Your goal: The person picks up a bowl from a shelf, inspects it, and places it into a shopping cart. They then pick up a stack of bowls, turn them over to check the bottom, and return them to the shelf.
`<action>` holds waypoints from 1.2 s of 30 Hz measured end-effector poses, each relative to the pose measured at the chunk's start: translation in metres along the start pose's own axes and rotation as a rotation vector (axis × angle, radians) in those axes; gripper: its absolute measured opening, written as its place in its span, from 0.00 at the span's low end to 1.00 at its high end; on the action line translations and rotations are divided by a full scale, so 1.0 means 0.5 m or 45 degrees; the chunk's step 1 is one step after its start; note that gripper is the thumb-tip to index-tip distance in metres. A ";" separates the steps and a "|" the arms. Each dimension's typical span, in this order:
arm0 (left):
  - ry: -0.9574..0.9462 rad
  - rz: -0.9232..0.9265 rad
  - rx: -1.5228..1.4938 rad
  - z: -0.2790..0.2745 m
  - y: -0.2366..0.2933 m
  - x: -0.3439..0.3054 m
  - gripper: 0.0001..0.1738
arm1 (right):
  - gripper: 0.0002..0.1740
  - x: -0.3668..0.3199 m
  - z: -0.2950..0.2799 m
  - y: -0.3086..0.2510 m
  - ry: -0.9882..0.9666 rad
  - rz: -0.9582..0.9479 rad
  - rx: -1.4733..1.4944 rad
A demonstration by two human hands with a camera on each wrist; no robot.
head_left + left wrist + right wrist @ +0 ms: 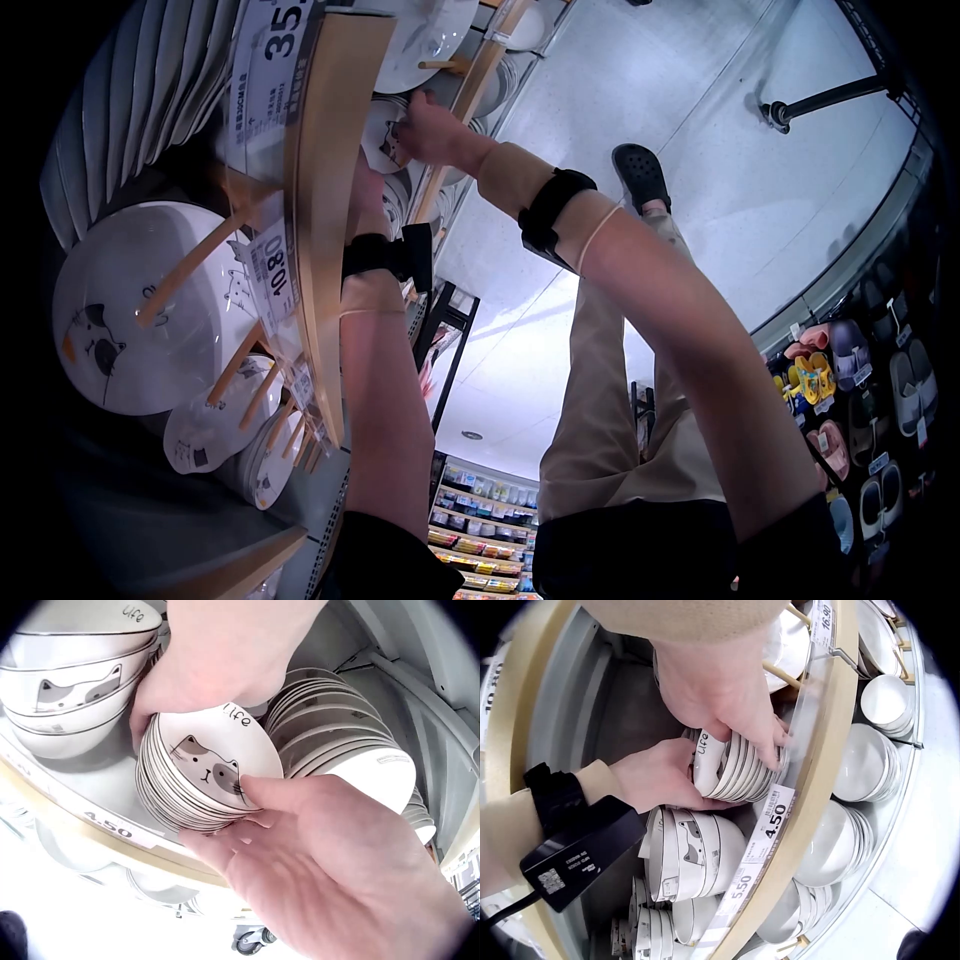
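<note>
A tilted stack of small white cat-face bowls [206,769], marked "Life", sits on a shelf between both hands; its top bowl [380,135] shows in the head view. My left hand [217,656] grips the side nearest the larger bowls, also seen in the right wrist view as a hand [656,774] with its thumb by the rim. My right hand [322,855] holds the opposite side, thumb on the top rim and fingers beneath. From above, the right hand [720,686] covers part of the stack [739,769]. Some left fingertips are hidden.
Larger cat bowls [75,675] stand beside the stack, with leaning plates [352,750] on its other side. A wooden shelf edge [821,742] carries price labels. More bowls [866,761] fill a lower shelf. Slippers [815,375] hang at the far right.
</note>
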State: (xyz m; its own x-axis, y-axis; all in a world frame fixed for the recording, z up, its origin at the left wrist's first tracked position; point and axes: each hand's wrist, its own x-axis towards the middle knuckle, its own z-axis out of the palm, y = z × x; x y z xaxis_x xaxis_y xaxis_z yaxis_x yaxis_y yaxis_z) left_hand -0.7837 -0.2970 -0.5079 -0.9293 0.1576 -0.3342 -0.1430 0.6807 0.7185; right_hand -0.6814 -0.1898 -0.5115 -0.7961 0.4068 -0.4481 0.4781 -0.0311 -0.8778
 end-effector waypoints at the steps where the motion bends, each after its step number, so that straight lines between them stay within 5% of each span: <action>1: -0.007 0.014 0.002 0.001 -0.005 0.005 0.34 | 0.33 0.001 0.001 0.001 -0.012 -0.007 -0.017; 12: -0.066 0.104 0.047 -0.002 -0.048 0.036 0.35 | 0.31 0.000 -0.005 -0.003 -0.063 -0.015 -0.062; 18: -0.104 0.144 0.081 -0.004 -0.069 0.052 0.35 | 0.35 -0.108 0.017 -0.075 0.239 0.259 0.470; 24: -0.133 0.183 0.113 -0.005 -0.086 0.067 0.36 | 0.48 -0.145 0.041 -0.096 -0.006 0.402 0.938; 33: -0.123 0.224 0.122 -0.006 -0.105 0.079 0.36 | 0.50 -0.133 0.027 -0.082 -0.046 0.400 0.934; 36: -0.107 0.238 0.121 -0.009 -0.114 0.086 0.36 | 0.50 -0.124 0.054 -0.079 0.175 0.373 0.554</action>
State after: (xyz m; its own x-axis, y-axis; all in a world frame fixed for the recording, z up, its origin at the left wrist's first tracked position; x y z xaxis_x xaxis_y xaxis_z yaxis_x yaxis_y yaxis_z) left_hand -0.8171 -0.3321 -0.5604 -0.9042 0.3440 -0.2530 0.0659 0.6978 0.7133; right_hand -0.6609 -0.2386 -0.4536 -0.5829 0.4388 -0.6839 0.4517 -0.5246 -0.7216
